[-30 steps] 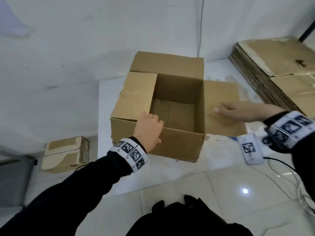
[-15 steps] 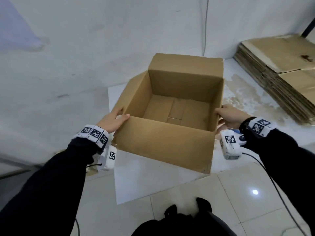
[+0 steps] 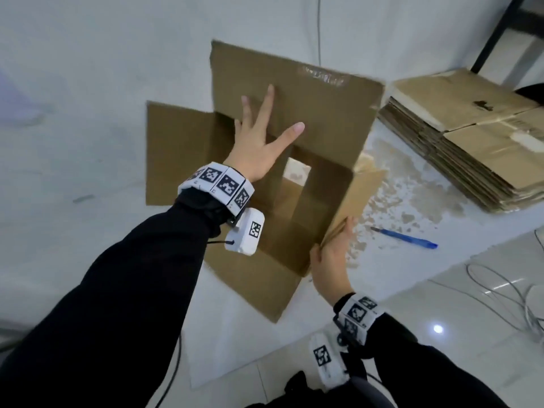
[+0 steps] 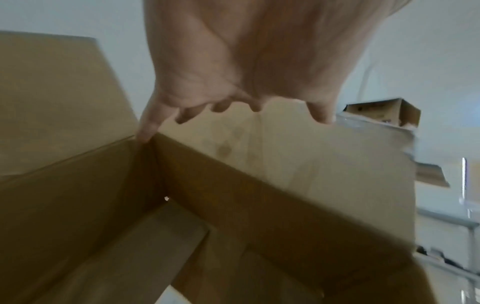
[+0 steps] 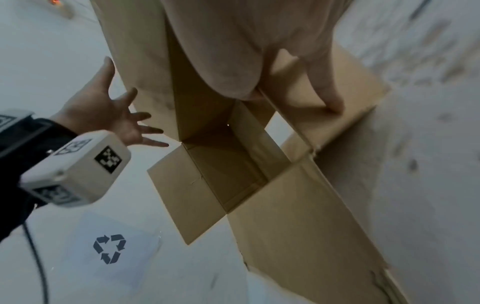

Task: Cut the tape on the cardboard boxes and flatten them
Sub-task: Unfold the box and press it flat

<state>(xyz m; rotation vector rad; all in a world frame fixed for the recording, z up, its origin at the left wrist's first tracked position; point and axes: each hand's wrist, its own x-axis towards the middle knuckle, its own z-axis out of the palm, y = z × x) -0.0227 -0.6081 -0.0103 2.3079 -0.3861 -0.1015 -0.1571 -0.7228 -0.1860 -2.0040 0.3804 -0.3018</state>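
A brown cardboard box [image 3: 309, 92] stands on the white surface with its flaps spread, and I can see the surface through its bottom. My left hand [image 3: 262, 136] lies with fingers spread flat against the tall far panel; the left wrist view shows its fingertips [image 4: 148, 131] touching the box [image 4: 285, 185] at an inner corner. My right hand [image 3: 332, 257] holds the near right wall edge. In the right wrist view the right hand [image 5: 246, 41] straddles that wall of the box [image 5: 298, 205], with the thumb on one side and a finger on the other.
A stack of flattened cartons [image 3: 471, 136] lies at the right against the wall. A blue pen [image 3: 403, 237] rests on the white surface [image 3: 235, 334] beside the box. Cables [image 3: 506, 295] trail over the tiled floor at the right.
The box has swung round and its bottom now gapes open. My left hand left the side wall and spread on the far panel. My right hand slid to the near right edge.
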